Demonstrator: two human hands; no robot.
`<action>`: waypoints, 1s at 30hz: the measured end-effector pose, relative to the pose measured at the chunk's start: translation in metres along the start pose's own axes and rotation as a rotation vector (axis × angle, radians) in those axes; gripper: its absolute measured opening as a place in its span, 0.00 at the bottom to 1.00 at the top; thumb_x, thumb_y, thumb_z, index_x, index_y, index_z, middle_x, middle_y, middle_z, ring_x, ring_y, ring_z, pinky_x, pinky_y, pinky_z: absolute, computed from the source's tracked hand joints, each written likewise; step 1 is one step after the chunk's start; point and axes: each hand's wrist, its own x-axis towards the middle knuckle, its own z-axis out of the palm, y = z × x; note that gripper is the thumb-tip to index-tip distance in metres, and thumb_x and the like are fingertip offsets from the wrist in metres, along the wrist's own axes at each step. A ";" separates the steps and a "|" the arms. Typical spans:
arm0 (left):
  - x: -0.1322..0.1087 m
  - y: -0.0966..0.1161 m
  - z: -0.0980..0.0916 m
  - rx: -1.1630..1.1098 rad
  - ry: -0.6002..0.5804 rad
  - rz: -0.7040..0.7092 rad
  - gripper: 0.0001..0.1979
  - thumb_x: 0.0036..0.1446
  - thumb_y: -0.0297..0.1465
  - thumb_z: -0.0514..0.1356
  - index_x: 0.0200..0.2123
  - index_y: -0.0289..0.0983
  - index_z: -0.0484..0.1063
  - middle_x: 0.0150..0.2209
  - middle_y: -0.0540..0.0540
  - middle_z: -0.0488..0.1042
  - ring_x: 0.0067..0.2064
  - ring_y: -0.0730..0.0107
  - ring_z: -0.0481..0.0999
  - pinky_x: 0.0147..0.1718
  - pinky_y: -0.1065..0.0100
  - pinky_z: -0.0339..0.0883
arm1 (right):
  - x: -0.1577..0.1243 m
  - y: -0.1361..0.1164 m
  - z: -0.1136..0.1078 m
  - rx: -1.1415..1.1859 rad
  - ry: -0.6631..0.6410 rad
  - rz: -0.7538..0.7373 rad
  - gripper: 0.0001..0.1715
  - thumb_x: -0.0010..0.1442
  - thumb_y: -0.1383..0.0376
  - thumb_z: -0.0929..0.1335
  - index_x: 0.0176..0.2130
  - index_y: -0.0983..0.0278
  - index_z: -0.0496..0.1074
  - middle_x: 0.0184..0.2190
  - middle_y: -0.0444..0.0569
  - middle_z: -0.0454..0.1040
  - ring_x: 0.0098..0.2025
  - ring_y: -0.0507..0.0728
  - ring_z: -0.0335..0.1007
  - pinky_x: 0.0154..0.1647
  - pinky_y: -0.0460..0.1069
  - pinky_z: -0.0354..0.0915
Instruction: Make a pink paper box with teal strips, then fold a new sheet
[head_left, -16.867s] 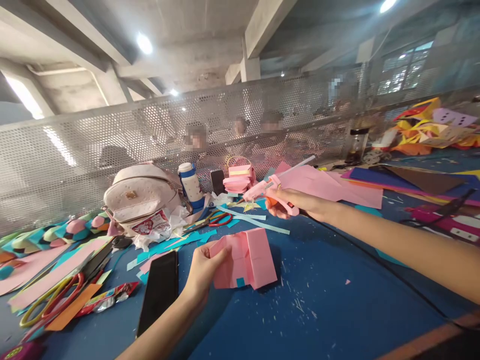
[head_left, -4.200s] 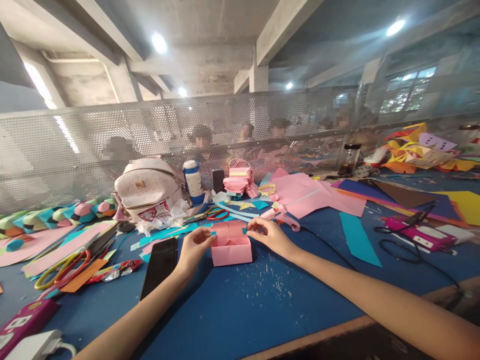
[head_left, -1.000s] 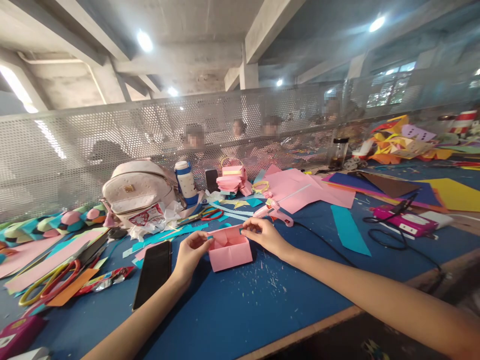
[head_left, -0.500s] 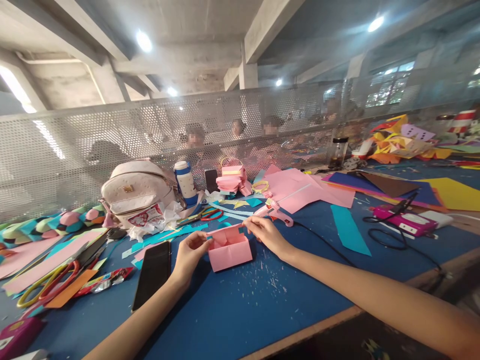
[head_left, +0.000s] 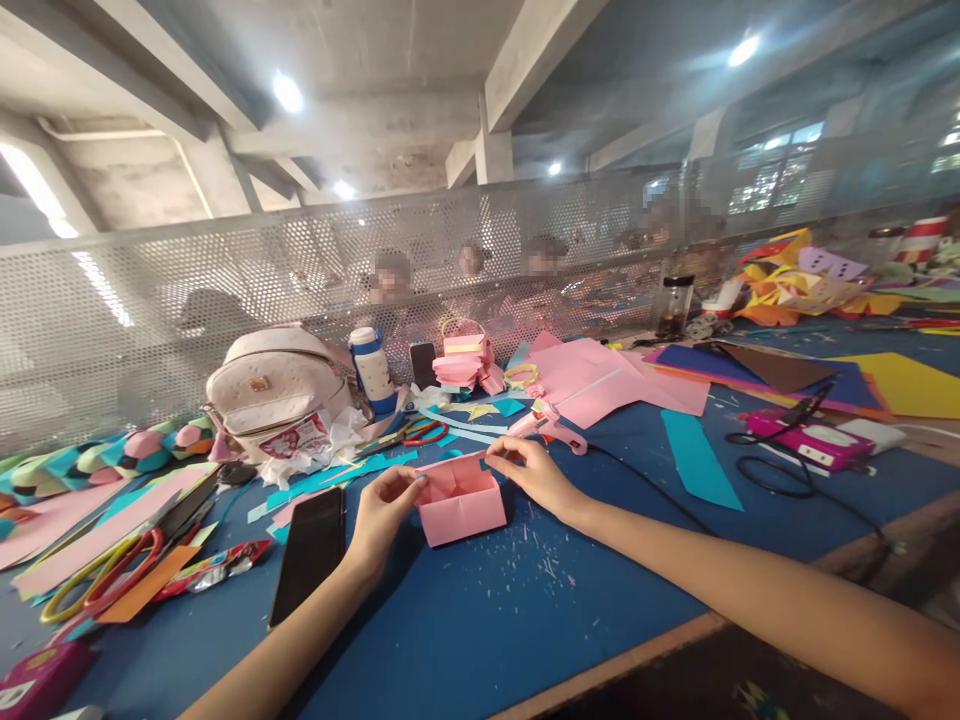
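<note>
A small open pink paper box (head_left: pixel 463 517) rests on the blue table in front of me, its inside folds showing. My left hand (head_left: pixel 388 510) pinches the box's upper left corner between thumb and fingers. At the opposite upper corner, my right hand (head_left: pixel 529 472) has its fingertips closed on the back edge, beside a dark teal patch. Just beyond the box lies a pink glue gun (head_left: pixel 551 428), its black cord running right. A black phone (head_left: pixel 307 555) lies left of my left hand.
A pale backpack (head_left: pixel 277 385) and a blue-and-white bottle (head_left: pixel 371 370) stand by the perforated metal screen. Scissors (head_left: pixel 127 570) and paper strips lie left. Pink sheets (head_left: pixel 592 375), a teal strip (head_left: pixel 699 460) and a magenta power strip (head_left: pixel 810 442) are on the right.
The near wall of the pink box stands slightly more upright, and its inside shows more. Both hands keep their places at its corners. The view has shifted slightly.
</note>
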 end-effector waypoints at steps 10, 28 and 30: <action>0.000 0.003 0.001 0.013 0.002 0.001 0.16 0.44 0.41 0.72 0.30 0.35 0.77 0.29 0.48 0.77 0.31 0.69 0.73 0.31 0.72 0.66 | 0.000 0.008 0.002 0.109 0.019 -0.003 0.15 0.65 0.56 0.59 0.39 0.63 0.67 0.31 0.48 0.70 0.28 0.52 0.65 0.23 0.45 0.60; 0.001 0.016 -0.002 0.014 -0.136 0.091 0.16 0.48 0.40 0.69 0.40 0.39 0.81 0.51 0.41 0.77 0.52 0.52 0.75 0.49 0.62 0.69 | -0.014 -0.019 -0.001 -0.131 0.008 -0.250 0.13 0.69 0.57 0.62 0.40 0.59 0.72 0.40 0.50 0.70 0.44 0.59 0.66 0.47 0.53 0.63; 0.001 0.014 -0.004 0.009 -0.121 0.089 0.16 0.53 0.41 0.65 0.44 0.40 0.79 0.52 0.42 0.76 0.50 0.54 0.77 0.50 0.62 0.69 | -0.016 -0.022 -0.002 -0.231 -0.017 -0.371 0.13 0.69 0.58 0.62 0.46 0.57 0.72 0.46 0.51 0.69 0.51 0.61 0.64 0.54 0.56 0.61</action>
